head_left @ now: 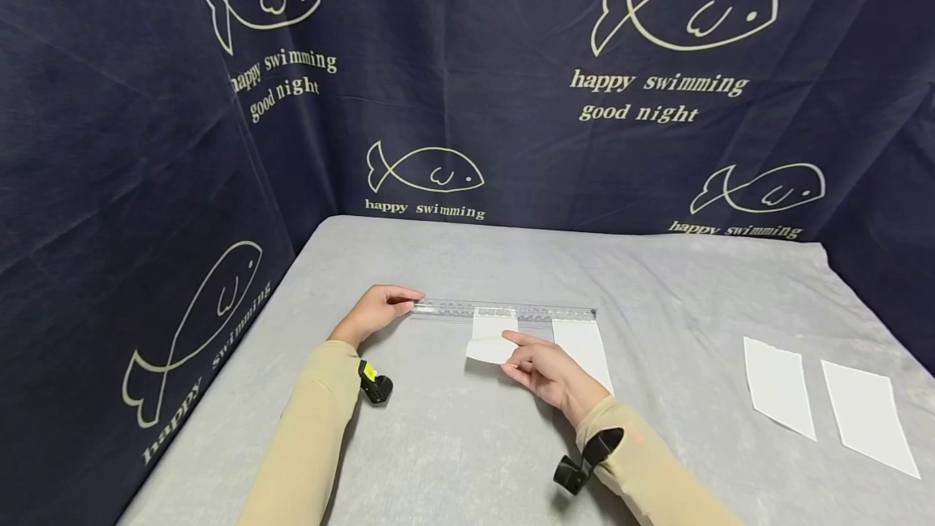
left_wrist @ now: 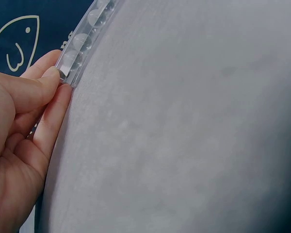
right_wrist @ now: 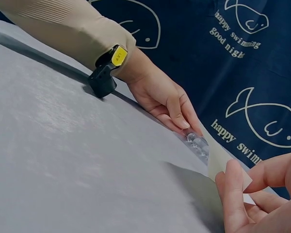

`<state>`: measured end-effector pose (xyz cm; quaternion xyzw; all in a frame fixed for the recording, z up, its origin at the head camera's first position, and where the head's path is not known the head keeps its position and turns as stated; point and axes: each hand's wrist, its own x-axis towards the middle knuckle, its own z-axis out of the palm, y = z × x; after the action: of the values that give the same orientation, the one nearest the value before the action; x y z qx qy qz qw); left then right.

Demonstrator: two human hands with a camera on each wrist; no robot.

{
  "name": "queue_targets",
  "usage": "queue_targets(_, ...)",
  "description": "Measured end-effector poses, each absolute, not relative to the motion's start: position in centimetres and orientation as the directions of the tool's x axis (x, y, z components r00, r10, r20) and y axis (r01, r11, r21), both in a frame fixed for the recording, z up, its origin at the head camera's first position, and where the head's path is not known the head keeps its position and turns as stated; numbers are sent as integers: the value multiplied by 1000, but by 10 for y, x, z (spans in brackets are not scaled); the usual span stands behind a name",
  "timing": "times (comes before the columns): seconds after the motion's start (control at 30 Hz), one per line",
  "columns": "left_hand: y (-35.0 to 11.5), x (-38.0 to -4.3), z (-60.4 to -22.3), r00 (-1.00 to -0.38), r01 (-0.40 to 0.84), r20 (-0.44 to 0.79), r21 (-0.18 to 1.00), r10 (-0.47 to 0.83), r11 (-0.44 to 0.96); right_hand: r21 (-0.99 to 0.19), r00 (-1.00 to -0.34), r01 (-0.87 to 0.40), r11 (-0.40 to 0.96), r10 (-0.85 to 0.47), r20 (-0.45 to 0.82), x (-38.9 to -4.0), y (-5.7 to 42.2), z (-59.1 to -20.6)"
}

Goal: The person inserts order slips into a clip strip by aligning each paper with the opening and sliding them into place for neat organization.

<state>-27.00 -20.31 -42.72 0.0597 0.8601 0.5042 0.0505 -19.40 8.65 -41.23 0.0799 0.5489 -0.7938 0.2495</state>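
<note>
A clear plastic ruler (head_left: 445, 309) with a row of round shapes lies across the grey cloth. Its left end is pinched between the thumb and fingers of my left hand (head_left: 376, 312), seen close up in the left wrist view, where the ruler (left_wrist: 82, 42) runs up to the top edge. A small white paper piece (head_left: 488, 349) has its far part under the ruler and its near part bent upward. My right hand (head_left: 546, 369) pinches that raised part; in the right wrist view the paper (right_wrist: 218, 160) stands up from the ruler.
Another white paper piece (head_left: 584, 354) lies partly under the ruler's right end, behind my right hand. Farther right, two loose white papers, a nearer-in one (head_left: 778, 384) and an outer one (head_left: 869, 408), rest on the cloth-covered table (head_left: 657, 282). A dark blue curtain (head_left: 526, 120) hangs behind.
</note>
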Motion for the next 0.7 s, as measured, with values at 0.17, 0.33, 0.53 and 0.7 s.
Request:
queue_targets(0.17, -204, -271, -428, -988, 53, -25, 871, 151, 489, -831, -863, 484, -276, -307, -401, -194, 88, -411)
queue_targets(0.33, -204, -271, -428, -989, 55, -21, 870, 148, 490, -830, -866, 480, -285, -305, -396, -194, 89, -411)
queue_targets(0.53, -204, -271, -428, -988, 55, -22, 869, 151, 492, -825, -865, 484, -293, -305, -399, -193, 90, -410)
queue_targets(0.7, -203, -271, -428, -988, 50, -28, 867, 149, 497, -823, -860, 491, -285, -308, -406, -193, 91, -409)
